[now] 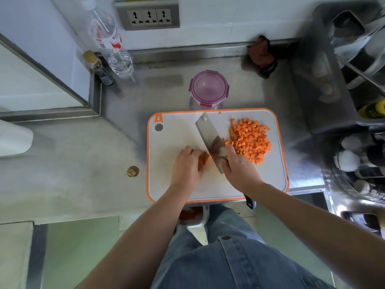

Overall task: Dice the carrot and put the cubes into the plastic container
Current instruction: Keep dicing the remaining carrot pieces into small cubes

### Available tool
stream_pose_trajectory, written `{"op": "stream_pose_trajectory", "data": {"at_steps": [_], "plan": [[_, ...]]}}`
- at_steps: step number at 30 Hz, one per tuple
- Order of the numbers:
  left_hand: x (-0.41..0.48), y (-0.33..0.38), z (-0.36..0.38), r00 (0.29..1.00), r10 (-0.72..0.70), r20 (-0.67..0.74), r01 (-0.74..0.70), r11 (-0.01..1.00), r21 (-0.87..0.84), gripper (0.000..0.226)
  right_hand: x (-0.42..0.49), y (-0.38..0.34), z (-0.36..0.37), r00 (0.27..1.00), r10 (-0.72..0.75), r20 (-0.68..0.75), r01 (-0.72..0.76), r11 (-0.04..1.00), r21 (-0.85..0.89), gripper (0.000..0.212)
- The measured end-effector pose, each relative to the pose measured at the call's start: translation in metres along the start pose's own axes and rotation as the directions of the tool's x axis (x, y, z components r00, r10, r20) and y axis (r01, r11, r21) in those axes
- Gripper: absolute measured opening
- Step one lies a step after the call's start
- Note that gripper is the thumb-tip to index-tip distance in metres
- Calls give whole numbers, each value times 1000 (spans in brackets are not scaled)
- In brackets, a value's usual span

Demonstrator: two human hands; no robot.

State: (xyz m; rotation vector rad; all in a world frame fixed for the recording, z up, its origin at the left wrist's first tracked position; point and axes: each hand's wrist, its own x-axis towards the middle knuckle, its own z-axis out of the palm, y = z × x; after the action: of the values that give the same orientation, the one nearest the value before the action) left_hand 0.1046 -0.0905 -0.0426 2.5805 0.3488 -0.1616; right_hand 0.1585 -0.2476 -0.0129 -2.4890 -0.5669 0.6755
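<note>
On the white, orange-rimmed cutting board (179, 134), my left hand (186, 165) curls its fingers over a bunch of carrot strips (203, 159) and holds them down. My right hand (239, 167) grips the cleaver (210, 138) by its handle, with the blade standing just right of the strips. A pile of diced carrot cubes (251, 140) lies on the right part of the board. The plastic container (209, 88), with its purple lid on, stands just behind the board.
A clear water bottle (110, 42) and a small dark bottle (100, 68) stand at the back left. A dark red cloth (261, 52) lies at the back. A dish rack (352, 49) and bottles fill the right. A carrot end (132, 171) lies left of the board.
</note>
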Motion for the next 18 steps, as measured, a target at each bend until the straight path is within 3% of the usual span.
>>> {"op": "stream_pose_trajectory", "data": {"at_steps": [4, 12, 18], "plan": [[-3, -2, -1, 1000, 3, 3, -3, 1000, 0, 47, -3, -1, 0, 1000, -10, -16, 10, 1000, -13, 18], [-3, -4, -8, 1000, -25, -8, 25, 999, 28, 41, -4, 8, 2, 998, 30, -51, -30, 1000, -7, 25], [-15, -15, -11, 998, -63, 28, 59, 992, 112, 13, -6, 11, -2, 999, 19, -32, -19, 1000, -5, 10]]}}
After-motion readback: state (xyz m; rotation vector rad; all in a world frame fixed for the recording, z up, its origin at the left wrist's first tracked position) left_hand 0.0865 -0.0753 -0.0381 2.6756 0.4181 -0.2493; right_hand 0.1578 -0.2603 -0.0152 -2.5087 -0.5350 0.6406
